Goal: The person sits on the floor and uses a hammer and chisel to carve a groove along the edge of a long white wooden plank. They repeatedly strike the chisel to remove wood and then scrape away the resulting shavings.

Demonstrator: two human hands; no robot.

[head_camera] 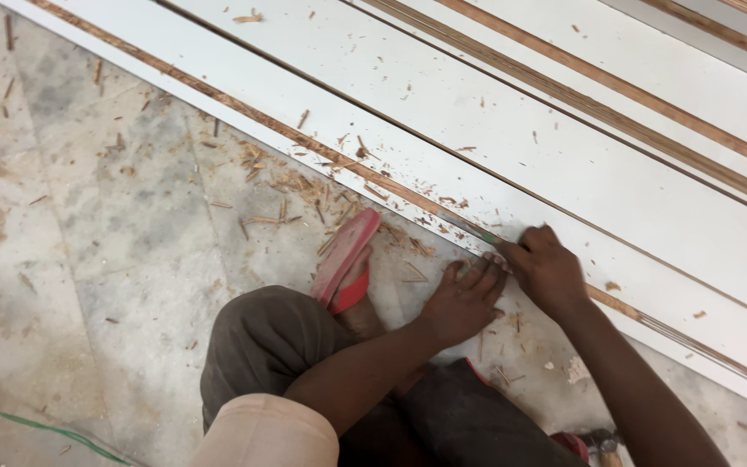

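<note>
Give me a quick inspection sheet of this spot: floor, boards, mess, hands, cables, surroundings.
Surface: mottled stone floor, dusty.
Job's things: white laminated boards lie side by side on the floor, brown wood edges bare; a slim tool lies along the nearest edge.
Clutter: wood shavings strewn beside the near board and across it.
Grips: right hand closed on the tool; left hand pressed flat at the board edge, fingers spread.
Cables: thin green cord at lower left.
Surroundings: red sandal on the person's foot by the board; a hammer-like tool at the bottom edge, partly cut off.
</note>
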